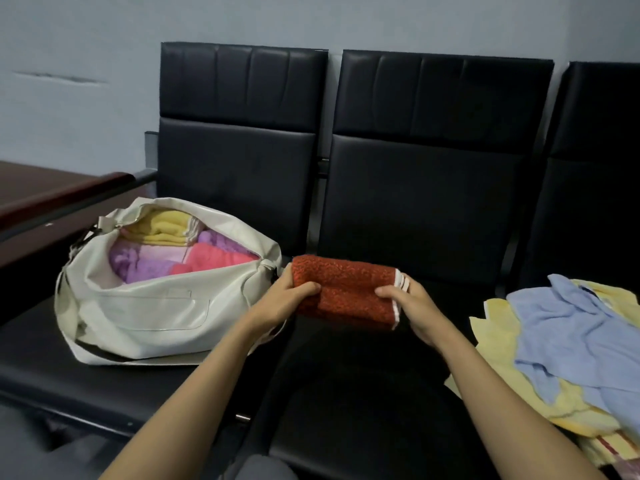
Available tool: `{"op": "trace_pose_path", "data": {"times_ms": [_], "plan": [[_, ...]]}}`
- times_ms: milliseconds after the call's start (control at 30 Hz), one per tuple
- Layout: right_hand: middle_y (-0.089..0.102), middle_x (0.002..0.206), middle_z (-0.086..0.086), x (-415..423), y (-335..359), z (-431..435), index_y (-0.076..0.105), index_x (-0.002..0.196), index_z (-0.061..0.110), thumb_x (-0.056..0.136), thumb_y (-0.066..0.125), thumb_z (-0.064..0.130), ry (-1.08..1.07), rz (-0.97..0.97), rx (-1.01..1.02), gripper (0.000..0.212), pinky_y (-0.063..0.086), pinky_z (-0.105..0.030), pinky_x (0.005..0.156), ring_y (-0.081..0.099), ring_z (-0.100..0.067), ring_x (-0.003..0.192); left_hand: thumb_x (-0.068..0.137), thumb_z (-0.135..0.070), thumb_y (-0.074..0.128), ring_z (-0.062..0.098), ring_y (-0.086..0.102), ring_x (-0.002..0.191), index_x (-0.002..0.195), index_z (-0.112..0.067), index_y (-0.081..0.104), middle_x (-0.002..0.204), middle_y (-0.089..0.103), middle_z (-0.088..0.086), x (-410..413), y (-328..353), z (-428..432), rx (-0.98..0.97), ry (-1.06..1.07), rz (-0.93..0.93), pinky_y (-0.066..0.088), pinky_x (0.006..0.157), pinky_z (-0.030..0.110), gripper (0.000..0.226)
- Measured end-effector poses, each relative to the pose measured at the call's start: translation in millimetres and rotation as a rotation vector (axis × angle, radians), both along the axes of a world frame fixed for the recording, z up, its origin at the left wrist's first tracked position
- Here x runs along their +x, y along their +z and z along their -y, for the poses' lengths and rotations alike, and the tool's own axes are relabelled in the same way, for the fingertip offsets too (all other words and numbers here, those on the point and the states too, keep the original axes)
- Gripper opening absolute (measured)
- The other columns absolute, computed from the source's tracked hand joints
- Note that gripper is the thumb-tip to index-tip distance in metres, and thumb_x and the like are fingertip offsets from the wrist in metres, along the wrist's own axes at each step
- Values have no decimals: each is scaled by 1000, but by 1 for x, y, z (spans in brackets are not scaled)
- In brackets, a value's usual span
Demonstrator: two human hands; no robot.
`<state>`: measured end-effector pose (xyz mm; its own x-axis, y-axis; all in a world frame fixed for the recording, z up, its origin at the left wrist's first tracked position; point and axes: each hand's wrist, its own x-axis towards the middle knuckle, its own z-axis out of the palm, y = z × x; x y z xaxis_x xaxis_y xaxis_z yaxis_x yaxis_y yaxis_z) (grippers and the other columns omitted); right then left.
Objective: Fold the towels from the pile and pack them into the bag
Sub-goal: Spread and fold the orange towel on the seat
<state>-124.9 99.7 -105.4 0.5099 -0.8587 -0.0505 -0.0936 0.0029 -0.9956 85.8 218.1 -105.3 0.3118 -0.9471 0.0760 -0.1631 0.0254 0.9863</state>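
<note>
Holds a folded rust-red towel [346,289] between both hands, lifted clear of the black padded surface [346,393]. Grips the towel's left end with the left hand [289,301], thumb on top, fingers curled underneath. Pinches the right end with the right hand [414,306] at the white-striped edge, thumb over the top fold. Hands apart, one at each end, towel level between them.

Just left of the left hand, close to the towel's end: a cream bag [145,306], lying on the surface with its top open and gaping. Packed inside it: a folded yellow towel [166,226] at the far side, a purple towel [145,266] nearer, a pink towel [214,258] toward the end closest to the left hand.

Right of the right hand, apart from it: the loose pile, with a crumpled light blue towel [571,327] on top of a rumpled yellow towel [502,382].

Beyond the hands: black seat backs [433,150] against a pale wall [76,46]. Far left, past the bag: the corner of a dark reddish wooden table [41,195].
</note>
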Motion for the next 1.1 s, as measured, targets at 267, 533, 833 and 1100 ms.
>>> {"op": "trace_pose_path", "data": {"times_ms": [267,533,833,1100], "plan": [[71,112,-2,120,37,-4,59,123,19,83,73,27,326,-70,-53,43,58,-39,84,69,-18,100,90,-25,64,20,61,102,121,-10,47,109,62,4,108,24,-14,-68,316,15,51,85,39,38],[47,112,-8,262,53,-25,22,126,13,91,61,11,138,-155,-368,53,45,-17,69,53,-14,88,96,-12,54,16,56,80,121,-7,39,105,52,13,212,40,-30,-62,635,140,53,46,27,29],[50,112,-18,379,13,-55,16,95,25,97,47,20,161,-260,-342,31,46,-42,78,55,-30,93,98,-11,48,51,50,109,113,7,29,120,45,40,299,18,-45,258,780,602,37,88,45,30],[49,115,-15,408,1,-58,23,101,17,98,47,14,184,-292,-369,24,33,-31,73,48,-24,91,87,7,30,47,59,61,112,24,40,74,50,30,342,2,-55,251,757,1184,42,42,41,32]]}}
